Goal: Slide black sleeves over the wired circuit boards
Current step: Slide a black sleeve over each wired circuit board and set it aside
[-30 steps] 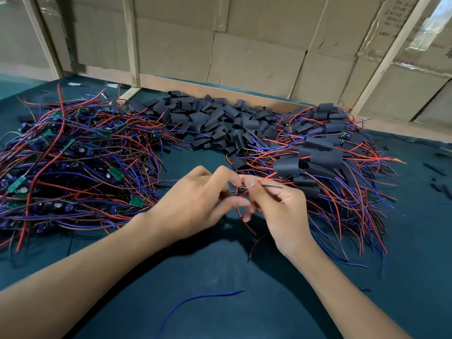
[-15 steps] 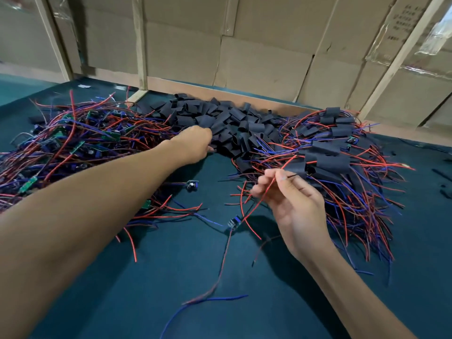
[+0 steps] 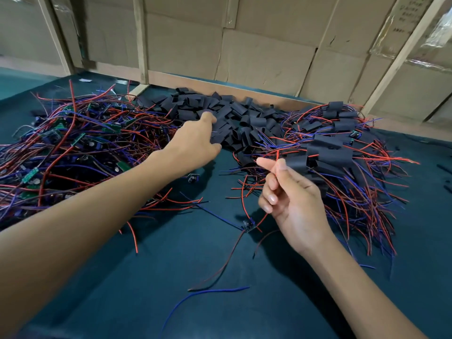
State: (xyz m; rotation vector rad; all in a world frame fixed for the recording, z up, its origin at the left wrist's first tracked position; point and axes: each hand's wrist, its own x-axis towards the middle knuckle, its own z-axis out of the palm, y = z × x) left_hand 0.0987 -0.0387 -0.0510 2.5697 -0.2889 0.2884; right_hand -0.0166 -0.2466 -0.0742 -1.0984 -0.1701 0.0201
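Board in hand: a small wired circuit board [image 3: 247, 226] hangs just above the dark green table [image 3: 244, 302], dangling bare and unsleeved by a red wire [image 3: 276, 167].
Right hand: the right hand [image 3: 291, 199] pinches that red wire between thumb and forefinger, other fingers curled, lifted above the table beside the finished heap.
Left hand: the left hand [image 3: 195, 140] reaches forward into the pile of loose black sleeves [image 3: 234, 113], fingertips on the sleeves; whether it has closed on one cannot be told.
Done: a heap of sleeved boards [image 3: 332, 152] at right, black sleeves over them, red and blue leads fanning out toward the table edge.
Left to do: a larger tangle of bare boards [image 3: 73, 148] at left, green boards showing among the wires; by the look of it, much of the job remains.
Stray: a loose blue wire [image 3: 208, 293] lies on the table near the person.
Backdrop: cardboard panels [image 3: 256, 52] behind the bench.
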